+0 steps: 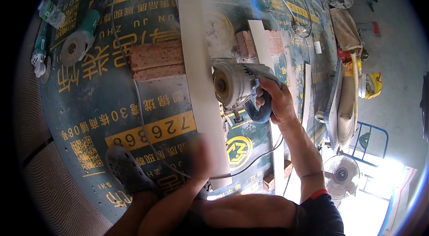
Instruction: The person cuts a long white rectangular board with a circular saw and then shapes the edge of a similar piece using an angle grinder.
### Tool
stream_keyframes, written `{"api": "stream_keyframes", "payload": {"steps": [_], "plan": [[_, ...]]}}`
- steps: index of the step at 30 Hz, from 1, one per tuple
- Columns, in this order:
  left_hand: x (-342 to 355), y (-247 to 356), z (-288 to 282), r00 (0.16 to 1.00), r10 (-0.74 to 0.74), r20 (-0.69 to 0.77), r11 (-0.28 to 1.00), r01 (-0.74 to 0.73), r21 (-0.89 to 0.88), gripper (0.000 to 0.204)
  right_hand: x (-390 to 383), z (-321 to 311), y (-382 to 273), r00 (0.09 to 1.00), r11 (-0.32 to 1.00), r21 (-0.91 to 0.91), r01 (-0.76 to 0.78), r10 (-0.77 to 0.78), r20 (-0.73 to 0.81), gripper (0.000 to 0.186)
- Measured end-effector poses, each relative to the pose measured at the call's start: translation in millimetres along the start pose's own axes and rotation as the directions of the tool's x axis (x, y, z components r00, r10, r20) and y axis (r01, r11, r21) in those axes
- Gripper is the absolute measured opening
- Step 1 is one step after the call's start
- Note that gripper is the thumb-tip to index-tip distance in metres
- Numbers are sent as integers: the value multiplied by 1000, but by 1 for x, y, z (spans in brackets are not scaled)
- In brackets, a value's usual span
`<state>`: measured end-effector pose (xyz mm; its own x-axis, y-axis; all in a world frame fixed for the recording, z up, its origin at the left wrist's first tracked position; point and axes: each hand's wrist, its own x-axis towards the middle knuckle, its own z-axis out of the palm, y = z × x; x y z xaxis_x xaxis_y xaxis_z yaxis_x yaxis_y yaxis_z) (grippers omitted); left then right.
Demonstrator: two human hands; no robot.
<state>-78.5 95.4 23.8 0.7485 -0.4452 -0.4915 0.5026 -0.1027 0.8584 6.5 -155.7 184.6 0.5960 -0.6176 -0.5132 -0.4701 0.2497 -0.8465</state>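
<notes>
My right hand [279,102] is wrapped round the dark loop handle of a grey handheld power saw [232,84]; its blade is hidden from this angle. The saw sits at the right edge of a long pale strip [196,53], which runs from the far side down toward my body. A reddish brick [157,61] lies against the strip's left side, seemingly under it. Over the near part of the strip is my left hand [202,156], smeared by motion, so its fingers cannot be made out.
Printed green sheeting [147,111] covers the floor. Two angle grinders [82,39] [39,53] lie at the left. A second pale strip [260,41] rests on bricks at the right. Cables snake across the floor. A standing fan [342,173] is at the lower right; my shoe [127,169] is lower left.
</notes>
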Motion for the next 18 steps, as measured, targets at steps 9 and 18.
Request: {"api": "stream_keyframes", "payload": {"steps": [9,18], "plan": [[5,25,1,976,215,30,957,-216,194,60,-8,0,-3,999,999,14,-32,33,-12,22],[-1,-33,-2,989,88,115,906,-128,403,47,-10,0,-2,999,999,-31,-30,30,-15,22]]}}
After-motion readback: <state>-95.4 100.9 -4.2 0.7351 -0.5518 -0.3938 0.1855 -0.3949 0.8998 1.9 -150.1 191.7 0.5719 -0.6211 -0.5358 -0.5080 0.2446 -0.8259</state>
